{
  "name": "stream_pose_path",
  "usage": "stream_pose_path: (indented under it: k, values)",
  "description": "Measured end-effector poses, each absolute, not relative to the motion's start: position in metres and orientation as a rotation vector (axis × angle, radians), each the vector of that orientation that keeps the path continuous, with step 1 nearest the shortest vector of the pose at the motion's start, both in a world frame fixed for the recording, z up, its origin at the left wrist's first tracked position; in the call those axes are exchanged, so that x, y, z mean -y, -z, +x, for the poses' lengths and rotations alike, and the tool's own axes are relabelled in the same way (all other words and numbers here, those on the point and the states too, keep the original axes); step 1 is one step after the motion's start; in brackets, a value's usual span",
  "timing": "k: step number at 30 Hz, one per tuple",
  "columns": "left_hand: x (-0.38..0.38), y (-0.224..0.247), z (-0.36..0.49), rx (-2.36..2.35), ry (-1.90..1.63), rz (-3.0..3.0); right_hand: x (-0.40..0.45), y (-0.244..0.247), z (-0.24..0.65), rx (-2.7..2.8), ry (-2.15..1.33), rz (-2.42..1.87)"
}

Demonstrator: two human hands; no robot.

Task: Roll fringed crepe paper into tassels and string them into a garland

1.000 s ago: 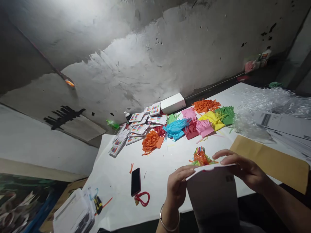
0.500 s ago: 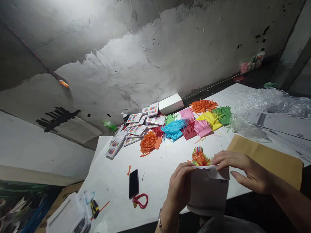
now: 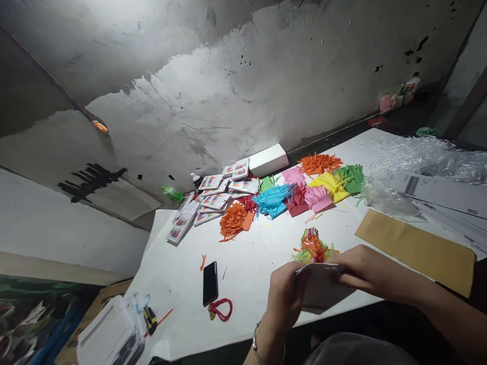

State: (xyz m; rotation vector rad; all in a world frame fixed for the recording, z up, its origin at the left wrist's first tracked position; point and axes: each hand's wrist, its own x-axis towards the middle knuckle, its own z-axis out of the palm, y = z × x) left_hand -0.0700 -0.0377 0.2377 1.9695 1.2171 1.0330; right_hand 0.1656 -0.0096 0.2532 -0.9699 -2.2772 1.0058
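Note:
Near the front edge of the table, my left hand (image 3: 283, 293) grips the left side of a white card (image 3: 326, 290), with fingers closed on it. From the right, my right hand (image 3: 370, 268) holds the card's upper edge; some of its fingertips are hidden or blurred. The card is tilted, so its face looks narrow and its print cannot be read. Just beyond it lies a small pile of mixed paper fringe (image 3: 314, 246) in orange, green, yellow and red. A metal bracelet (image 3: 255, 337) circles my left wrist.
Fringed paper bundles, such as a blue one (image 3: 272, 200) and an orange one (image 3: 232, 223), lie beside a stack of printed white packs (image 3: 215, 202). A phone (image 3: 210, 284) with a red strap lies left. Right are a brown envelope (image 3: 414, 251), clear plastic bags (image 3: 422, 157) and printed cards (image 3: 445, 192).
The white card has tipped, so its broad printed face now looks foreshortened. My right hand has moved slightly left and lower, its fingers curling closer onto the card's edge.

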Motion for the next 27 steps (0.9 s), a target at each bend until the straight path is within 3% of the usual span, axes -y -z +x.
stream_pose_path:
  k: [16,23,27]
  values:
    - [0.007,-0.265,-0.066,-1.135,-0.616,2.011,0.010,-0.243,0.151,2.197,-1.245,-1.029]
    - [-0.003,-0.253,-0.066,-0.944,-0.484,1.890,0.018,-0.231,0.153,1.886,-1.664,-0.933]
    - [-0.004,-0.244,-0.064,-0.997,-0.501,1.930,0.025,-0.220,0.159,1.953,-1.486,-1.103]
